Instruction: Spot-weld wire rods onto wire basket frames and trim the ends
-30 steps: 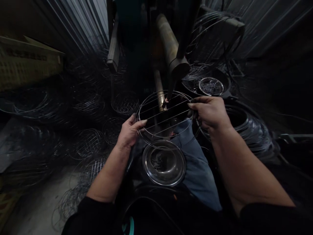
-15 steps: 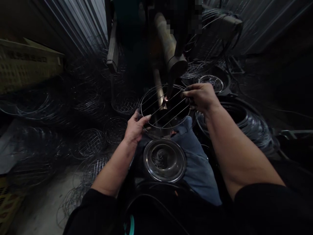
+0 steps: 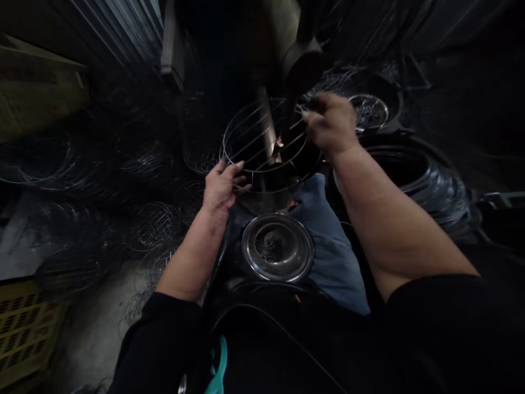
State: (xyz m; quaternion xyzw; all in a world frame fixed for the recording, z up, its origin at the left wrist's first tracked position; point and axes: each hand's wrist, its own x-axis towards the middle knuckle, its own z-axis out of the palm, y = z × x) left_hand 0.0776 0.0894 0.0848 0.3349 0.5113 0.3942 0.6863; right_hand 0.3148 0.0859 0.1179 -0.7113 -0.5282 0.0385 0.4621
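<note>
A round wire rack [image 3: 254,139] with parallel cross wires is held under the tip of a welding machine arm [image 3: 301,65]. My left hand [image 3: 221,186] grips its near left rim, fingers curled over the wire. On the far right rim sits my right hand [image 3: 330,123], blurred by motion and closed on the wire. A small glow shows where the machine tip meets the rack. Below the rack a shiny steel dish [image 3: 278,247] with short wire bits rests on my lap.
Piles of finished wire racks [image 3: 153,224] cover the floor at left. A second steel dish [image 3: 371,111] and coils of dark wire [image 3: 430,186] lie at right. A yellow crate [image 3: 24,328] stands at the lower left. Corrugated metal wall [image 3: 118,33] behind.
My right hand has slid up and back along the rim, turning the rack under the machine tip. My left hand shifted slightly with it. The view has tilted down.
</note>
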